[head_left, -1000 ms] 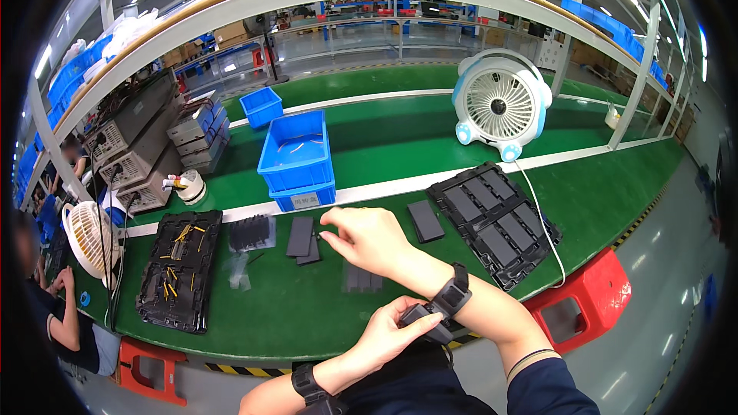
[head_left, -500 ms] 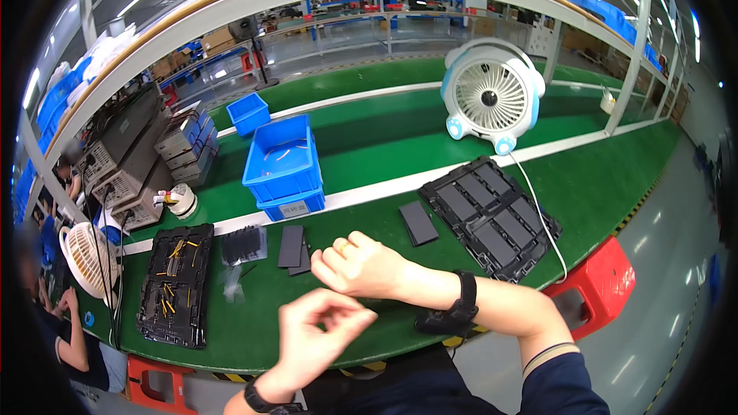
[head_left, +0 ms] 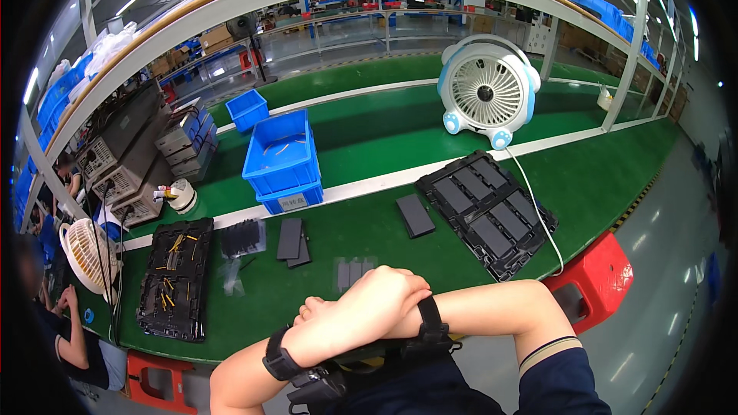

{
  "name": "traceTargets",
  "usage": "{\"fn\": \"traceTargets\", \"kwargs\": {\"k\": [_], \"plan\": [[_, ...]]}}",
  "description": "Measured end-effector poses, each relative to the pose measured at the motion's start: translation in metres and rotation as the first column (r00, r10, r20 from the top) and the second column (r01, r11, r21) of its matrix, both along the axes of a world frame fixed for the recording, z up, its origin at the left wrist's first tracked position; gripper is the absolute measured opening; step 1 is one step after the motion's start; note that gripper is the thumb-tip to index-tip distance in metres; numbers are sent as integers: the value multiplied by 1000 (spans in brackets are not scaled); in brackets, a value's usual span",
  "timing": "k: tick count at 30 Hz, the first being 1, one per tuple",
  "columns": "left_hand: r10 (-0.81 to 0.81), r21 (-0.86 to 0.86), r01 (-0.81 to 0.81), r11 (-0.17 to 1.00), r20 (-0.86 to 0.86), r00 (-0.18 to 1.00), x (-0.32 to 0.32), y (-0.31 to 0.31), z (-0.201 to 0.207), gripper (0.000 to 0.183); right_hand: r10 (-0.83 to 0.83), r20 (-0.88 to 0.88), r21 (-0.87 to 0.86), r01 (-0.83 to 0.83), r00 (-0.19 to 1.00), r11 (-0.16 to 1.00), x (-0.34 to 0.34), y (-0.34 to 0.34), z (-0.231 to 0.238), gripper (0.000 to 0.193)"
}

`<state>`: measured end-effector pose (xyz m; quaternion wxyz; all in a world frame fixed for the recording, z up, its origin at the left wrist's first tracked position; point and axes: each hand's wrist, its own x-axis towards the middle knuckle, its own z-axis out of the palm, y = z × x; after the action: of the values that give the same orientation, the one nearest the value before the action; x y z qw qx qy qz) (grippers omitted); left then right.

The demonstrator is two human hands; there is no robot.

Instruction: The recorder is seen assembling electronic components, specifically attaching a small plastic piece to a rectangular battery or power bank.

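My left hand (head_left: 377,300) lies curled across my right hand (head_left: 311,311) just above the near edge of the green workbench (head_left: 369,230). Only a few knuckles of the right hand show from under it. Both wrists wear black bands. Neither hand visibly holds an object. Just beyond the hands, a few small dark flat pieces (head_left: 354,273) lie on the bench. A stack of dark rectangular plates (head_left: 292,240) and a single dark plate (head_left: 415,215) lie farther back.
A black compartment tray (head_left: 488,211) sits at right, another with yellow-tipped parts (head_left: 173,277) at left. Behind stand a blue bin (head_left: 283,157) and a white fan (head_left: 488,91). A red stool (head_left: 592,284) is below right. Another person (head_left: 69,338) sits at far left.
My left hand rose from beside my right wrist, swung up, and now lies over my right hand. The right hand drew back from the bench toward me.
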<state>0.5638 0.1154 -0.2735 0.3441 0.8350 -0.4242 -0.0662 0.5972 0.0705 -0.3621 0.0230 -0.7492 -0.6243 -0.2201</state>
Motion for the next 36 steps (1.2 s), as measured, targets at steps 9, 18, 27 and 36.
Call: {"fn": "traceTargets", "kwargs": {"k": [9,18,27,36], "plan": [[96,9,-99,995,-339,936,2,-1,9,17,107,-288,155,-64,951,986,-29,4,-8,12],[-41,121,122,985,-525,850,4,3,16,26,242,-536,299,-86,809,950,-63,11,-20,12],[-11,85,66,994,-528,849,-11,10,18,28,395,-710,441,-69,583,895,-73,22,-18,11],[69,-233,-192,953,-451,890,3,27,53,34,290,-767,314,-58,572,948,-44,15,19,11]]}}
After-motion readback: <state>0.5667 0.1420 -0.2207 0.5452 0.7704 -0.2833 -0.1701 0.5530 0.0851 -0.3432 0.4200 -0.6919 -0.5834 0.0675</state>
